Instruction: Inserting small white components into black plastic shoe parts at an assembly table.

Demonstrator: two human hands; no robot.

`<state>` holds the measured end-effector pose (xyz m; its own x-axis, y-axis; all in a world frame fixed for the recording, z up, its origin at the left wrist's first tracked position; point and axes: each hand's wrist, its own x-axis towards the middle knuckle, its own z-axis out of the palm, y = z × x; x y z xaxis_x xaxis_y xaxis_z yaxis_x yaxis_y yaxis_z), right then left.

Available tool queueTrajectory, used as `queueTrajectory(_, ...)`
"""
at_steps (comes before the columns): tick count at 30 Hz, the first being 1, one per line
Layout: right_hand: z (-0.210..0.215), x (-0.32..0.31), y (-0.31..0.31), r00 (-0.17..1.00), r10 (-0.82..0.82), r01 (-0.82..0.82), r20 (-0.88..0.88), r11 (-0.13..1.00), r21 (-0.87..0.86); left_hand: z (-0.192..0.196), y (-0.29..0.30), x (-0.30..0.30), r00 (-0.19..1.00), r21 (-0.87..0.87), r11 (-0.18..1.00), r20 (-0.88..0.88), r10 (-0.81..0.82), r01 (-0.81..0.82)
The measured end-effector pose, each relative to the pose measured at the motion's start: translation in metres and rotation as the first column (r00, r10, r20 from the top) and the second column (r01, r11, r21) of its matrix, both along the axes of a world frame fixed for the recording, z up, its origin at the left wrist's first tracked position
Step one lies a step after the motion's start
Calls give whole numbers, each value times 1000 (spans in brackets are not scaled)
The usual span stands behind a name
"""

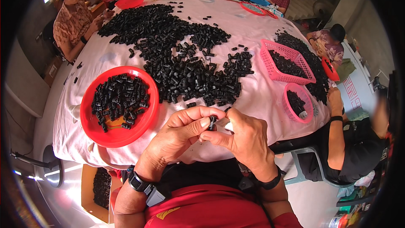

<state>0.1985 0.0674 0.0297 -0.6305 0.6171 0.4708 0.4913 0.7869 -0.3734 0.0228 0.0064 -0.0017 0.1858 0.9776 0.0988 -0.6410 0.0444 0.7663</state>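
Pink cloth covers the desk (236, 21), heaped with black pieces (190, 80). Just nearer the wearer, the left hand (185, 126) has its grip pinched on one black cylinder (212, 120); the right hand (249, 135) clamps a pale flat item (224, 123) beside it — seemingly close handwork mid-piece, calling for a steady left hold.

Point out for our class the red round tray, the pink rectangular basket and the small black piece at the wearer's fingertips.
Red round tray (122, 139): head view, lower wall.
Pink rectangular basket (288, 76): head view, near long wall.
Small black piece (212, 122): head view, uncovered middle.
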Motion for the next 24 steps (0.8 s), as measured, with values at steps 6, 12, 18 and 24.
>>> queueTrajectory(6,0,0,2,1000,-6,5,-6,998,-56,3,1,2,1000,-42,999,16,-8,8)
queueTrajectory(12,1,1,2,1000,22,-22,-2,999,-42,1,1,1,999,-5,999,28,-31,32)
queueTrajectory(18,-11,-4,4,990,92,-86,-112,995,55,2,1,-2,999,5,999,16,-39,38)
queueTrajectory(24,-8,-1,4,998,32,-27,-48,993,114,1,1,-2,1000,56,998,-16,2,-1)
